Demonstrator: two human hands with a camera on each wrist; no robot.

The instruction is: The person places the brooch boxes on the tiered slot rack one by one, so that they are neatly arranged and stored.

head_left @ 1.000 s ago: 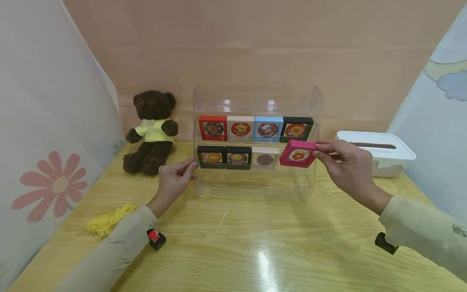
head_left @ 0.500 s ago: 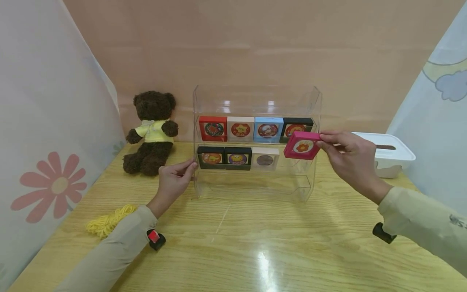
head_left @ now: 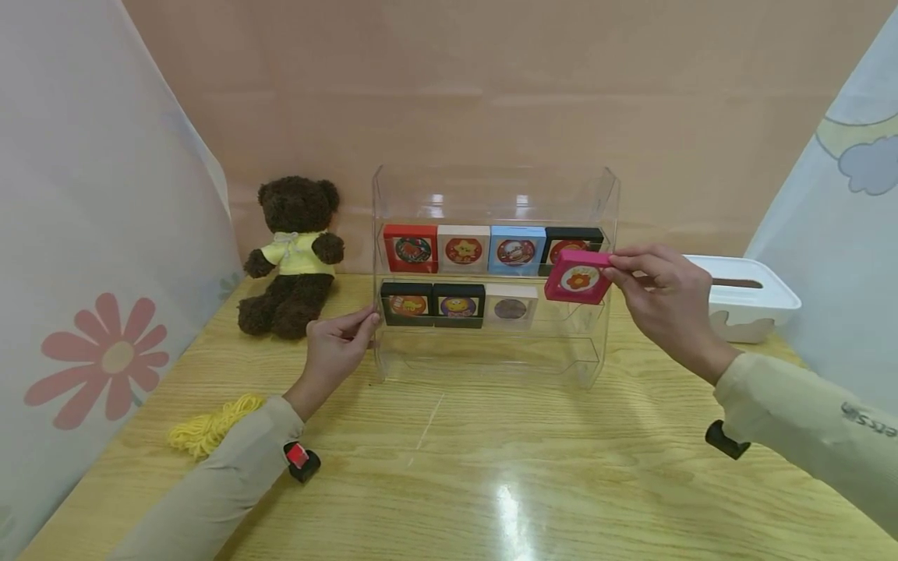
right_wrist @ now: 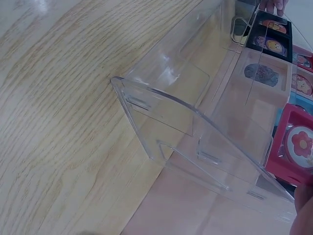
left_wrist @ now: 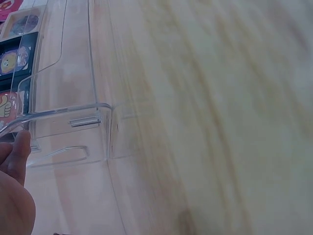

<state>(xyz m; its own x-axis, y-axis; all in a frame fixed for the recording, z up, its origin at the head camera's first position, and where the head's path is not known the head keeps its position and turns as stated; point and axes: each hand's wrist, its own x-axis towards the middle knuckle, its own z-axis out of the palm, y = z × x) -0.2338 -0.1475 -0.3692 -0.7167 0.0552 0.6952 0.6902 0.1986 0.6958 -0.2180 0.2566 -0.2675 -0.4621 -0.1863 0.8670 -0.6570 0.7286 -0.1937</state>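
Note:
My right hand (head_left: 669, 304) pinches a pink square box (head_left: 578, 277) with a flower badge by its right side. The box is tilted in front of the clear acrylic display rack (head_left: 484, 351), partly covering the black box (head_left: 592, 234) at the right of the rack's upper row. That row also holds red, cream and light blue boxes. On the tier below stand two black boxes and a cream box (head_left: 510, 305), with a gap to their right. My left hand (head_left: 337, 351) pinches the rack's left side edge; its thumb (left_wrist: 19, 152) shows against the edge in the left wrist view.
A brown teddy bear (head_left: 295, 249) in a yellow top sits left of the rack. Yellow cord (head_left: 213, 425) lies by my left sleeve. A white tissue box (head_left: 754, 300) stands behind my right hand. Patterned sheets hang on both sides, a plain one behind.
The pink box has risen from in front of the lower tier to between the two tiers, carried by my right hand. My left hand has stayed on the rack's edge.

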